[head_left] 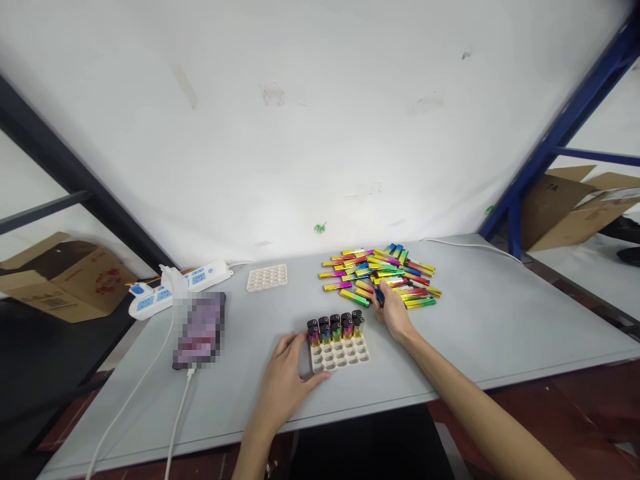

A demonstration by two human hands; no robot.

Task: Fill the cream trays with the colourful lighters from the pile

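Observation:
My left hand (285, 377) holds a cream-coloured tray (341, 365) by its left side. Its index finger rests at the far left part and its thumb lies along the near edge. Two rows of lighters (336, 329) with black tops and shiny coloured bodies stand upright in the tray's far holes, while the nearer holes are bare. At the near edge of a loose pile of shiny, many-coloured lighters (383, 267), my right hand (393, 312) is closed around a dark blue lighter (379, 296), partly hidden by the fingers.
A second cream tray (267, 277) lies near the wall. To the left are a white power strip (180, 288) and a blurred phone (201, 330) with a white cable (181, 407). Cardboard boxes (575, 207) stand beyond the blue frame and at far left.

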